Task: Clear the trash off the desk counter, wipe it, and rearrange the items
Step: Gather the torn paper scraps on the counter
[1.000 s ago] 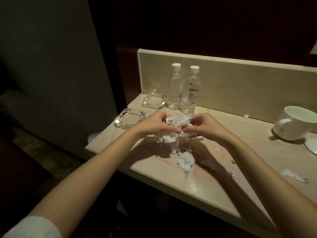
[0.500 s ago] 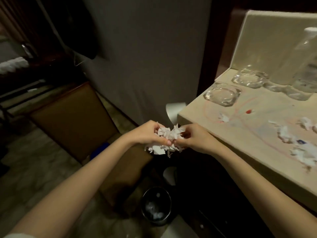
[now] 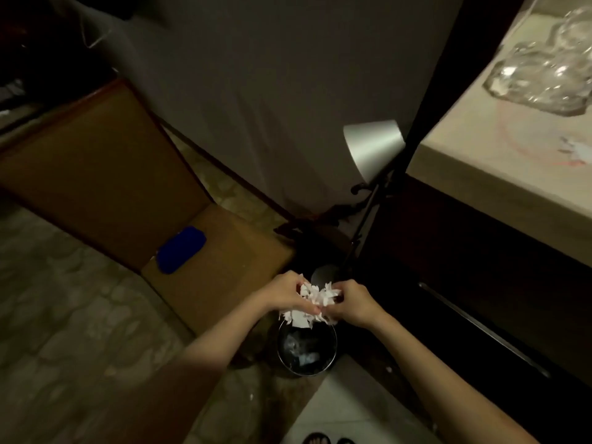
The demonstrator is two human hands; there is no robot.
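Below, bin (image 3: 307, 363) w/ paper bits; both hands' fingers (image 3: 296, 301) clamped on scraps (image 3: 315, 299).

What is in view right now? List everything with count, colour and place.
paper scraps: one bunch, white, held over the bin
trash bin: one, dark, on the floor below the hands
counter: one, beige, right
glass ashtrays: apparently two, clear, on the counter
scrap: one, white, on the counter
lamp: one, silver shade, beside the counter
chair: one, brown, left
blue object: one, on the chair
left hand, right hand: gripping the scraps
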